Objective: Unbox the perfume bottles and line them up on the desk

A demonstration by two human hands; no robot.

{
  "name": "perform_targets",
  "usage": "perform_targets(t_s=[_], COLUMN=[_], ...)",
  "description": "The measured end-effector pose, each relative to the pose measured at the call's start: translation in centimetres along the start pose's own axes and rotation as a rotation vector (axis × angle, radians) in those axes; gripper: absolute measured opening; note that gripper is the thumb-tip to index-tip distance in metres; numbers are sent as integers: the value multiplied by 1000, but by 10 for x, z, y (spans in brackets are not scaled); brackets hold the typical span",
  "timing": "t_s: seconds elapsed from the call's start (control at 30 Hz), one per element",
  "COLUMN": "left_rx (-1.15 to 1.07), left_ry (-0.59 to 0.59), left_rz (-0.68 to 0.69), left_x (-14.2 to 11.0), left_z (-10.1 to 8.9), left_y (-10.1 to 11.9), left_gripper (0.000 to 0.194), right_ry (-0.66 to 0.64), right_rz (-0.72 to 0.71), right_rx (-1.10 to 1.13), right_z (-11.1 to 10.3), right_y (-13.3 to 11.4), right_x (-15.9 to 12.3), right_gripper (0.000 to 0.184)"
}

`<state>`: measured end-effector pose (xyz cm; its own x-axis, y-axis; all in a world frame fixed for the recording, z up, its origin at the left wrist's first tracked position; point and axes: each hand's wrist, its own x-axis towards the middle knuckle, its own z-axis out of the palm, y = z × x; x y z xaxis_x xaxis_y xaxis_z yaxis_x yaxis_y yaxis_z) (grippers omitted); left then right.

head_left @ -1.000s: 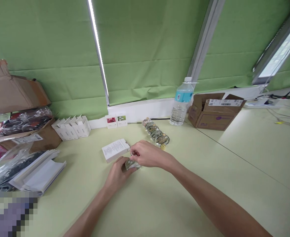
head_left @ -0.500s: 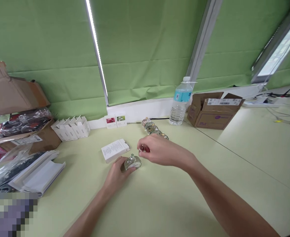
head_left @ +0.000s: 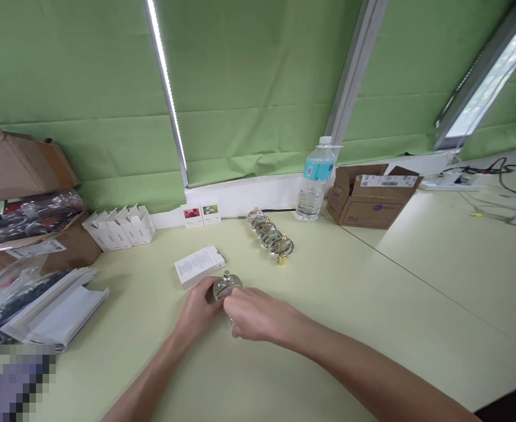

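Note:
My left hand point(head_left: 200, 309) is closed around the left side of a small round glass perfume bottle point(head_left: 226, 283), which stands on the table with its silver spray top bare. Right in front of the bottle is my right hand point(head_left: 255, 315), fingers curled, hiding the lower right of the glass. A sliver of a shiny clear cap point(head_left: 231, 323) shows under its fingertips; most of it is covered. Behind the left hand lies a white box point(head_left: 199, 266) with printed text. Several similar round bottles point(head_left: 270, 231) stand in a row farther back, with a small gold cap point(head_left: 282, 259) near them.
A large water bottle point(head_left: 313, 184) and an open brown carton point(head_left: 374, 202) stand by the wall. White open boxes point(head_left: 119, 228) and two small picture cards point(head_left: 202, 214) are at the back left. Cartons, plastic bags and papers point(head_left: 62, 308) crowd the left side.
My right hand has lifted the cap off the perfume bottle, baring the spray top, then moved down in front of the bottle. The left hand keeps its hold. The view has shifted slightly right.

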<state>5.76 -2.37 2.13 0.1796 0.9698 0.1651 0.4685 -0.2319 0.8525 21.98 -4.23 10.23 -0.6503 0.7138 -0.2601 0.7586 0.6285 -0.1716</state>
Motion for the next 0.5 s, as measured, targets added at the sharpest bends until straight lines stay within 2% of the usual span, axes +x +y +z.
perform_targets(t_s=[0.07, 0.13, 0.27, 0.33, 0.5], left_rx=[23, 50, 56, 51, 78], left_ry=[14, 23, 25, 32, 35], left_rz=[0, 9, 6, -6, 14], left_x=[0, 1, 2, 2, 2], left_z=[1, 2, 4, 5, 4], left_y=[-1, -3, -5, -6, -3], left_gripper=[25, 27, 31, 32, 30], right_ry=[15, 84, 332, 395, 394], right_rz=[41, 69, 116, 104, 29], right_rx=[65, 92, 122, 148, 94], right_z=[-11, -25, -42, -41, -24], right_y=[7, 15, 31, 34, 31], right_x=[-6, -11, -10, -4, 15], right_gripper=[16, 23, 31, 27, 19])
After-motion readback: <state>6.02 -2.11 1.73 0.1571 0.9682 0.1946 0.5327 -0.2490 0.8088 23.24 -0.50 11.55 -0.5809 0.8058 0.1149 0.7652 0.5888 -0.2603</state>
